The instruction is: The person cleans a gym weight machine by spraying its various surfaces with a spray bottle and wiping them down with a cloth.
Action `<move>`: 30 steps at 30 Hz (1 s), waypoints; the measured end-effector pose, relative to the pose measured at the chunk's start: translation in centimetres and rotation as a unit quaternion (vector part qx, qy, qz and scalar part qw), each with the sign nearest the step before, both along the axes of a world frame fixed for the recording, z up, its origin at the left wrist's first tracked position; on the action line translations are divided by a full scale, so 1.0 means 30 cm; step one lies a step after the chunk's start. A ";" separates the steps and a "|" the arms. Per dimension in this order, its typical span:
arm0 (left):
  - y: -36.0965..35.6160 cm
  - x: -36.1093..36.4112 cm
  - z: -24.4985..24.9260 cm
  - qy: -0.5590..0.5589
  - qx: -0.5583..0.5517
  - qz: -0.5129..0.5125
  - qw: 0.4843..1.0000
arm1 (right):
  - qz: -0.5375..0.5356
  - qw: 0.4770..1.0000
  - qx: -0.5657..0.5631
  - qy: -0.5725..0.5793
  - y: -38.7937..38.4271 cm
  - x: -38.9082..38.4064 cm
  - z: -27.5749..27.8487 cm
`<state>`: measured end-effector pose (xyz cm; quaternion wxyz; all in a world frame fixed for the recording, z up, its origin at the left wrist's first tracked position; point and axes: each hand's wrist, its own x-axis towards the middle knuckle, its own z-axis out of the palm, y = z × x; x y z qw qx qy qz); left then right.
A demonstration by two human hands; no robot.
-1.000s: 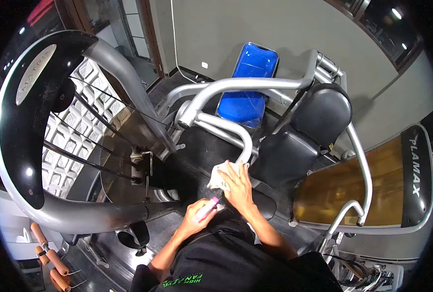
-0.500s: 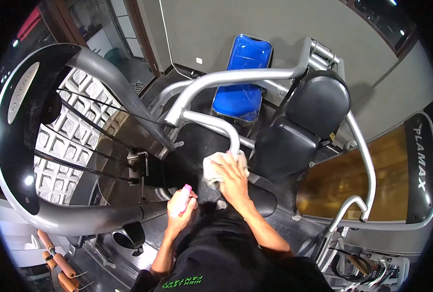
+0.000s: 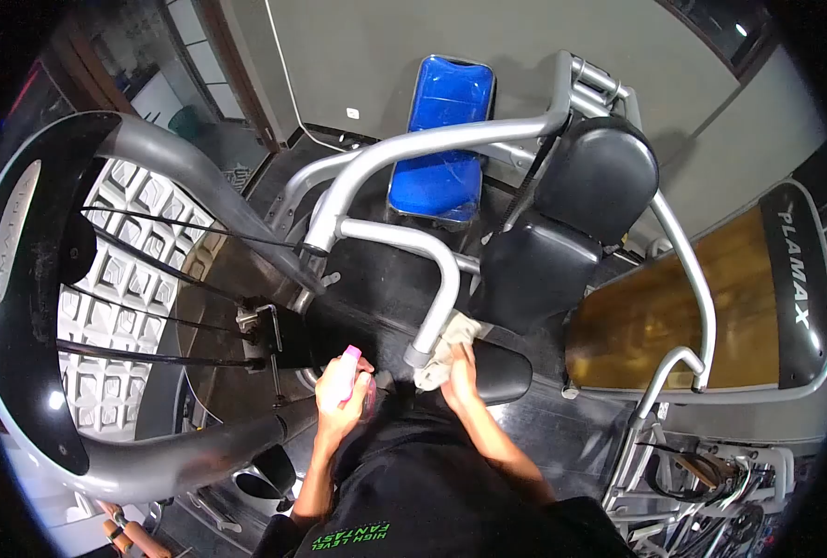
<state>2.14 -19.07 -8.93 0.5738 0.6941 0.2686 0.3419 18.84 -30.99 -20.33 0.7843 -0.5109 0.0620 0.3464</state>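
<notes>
My left hand (image 3: 346, 416) is wrapped around a small white bottle with a pink top (image 3: 341, 379), held upright in front of my body. In my right hand (image 3: 462, 379) is a crumpled off-white cloth (image 3: 454, 337). The cloth lies against the right side of the lower end of a curved silver handle bar (image 3: 445, 284), which belongs to an exercise machine. Beneath this hand, a black padded cushion (image 3: 499, 374) extends to the right.
A black seat and backrest (image 3: 598, 181) stand beyond the handle. Against the wall is a blue padded bench (image 3: 440, 139). A dark curved machine frame with cables (image 3: 37, 372) rises on the left, and a gold-brown panel marked PLAMAX (image 3: 683, 307) stands on the right.
My right hand and the cloth have moved down from the handle's bend to its lower end, uncovering the bar. My left hand still grips the bottle. The view has shifted slightly.
</notes>
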 end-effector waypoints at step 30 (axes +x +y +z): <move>0.188 -0.050 0.011 -0.015 -0.082 -0.033 0.996 | -0.160 0.781 -0.259 -0.545 0.120 -0.048 0.317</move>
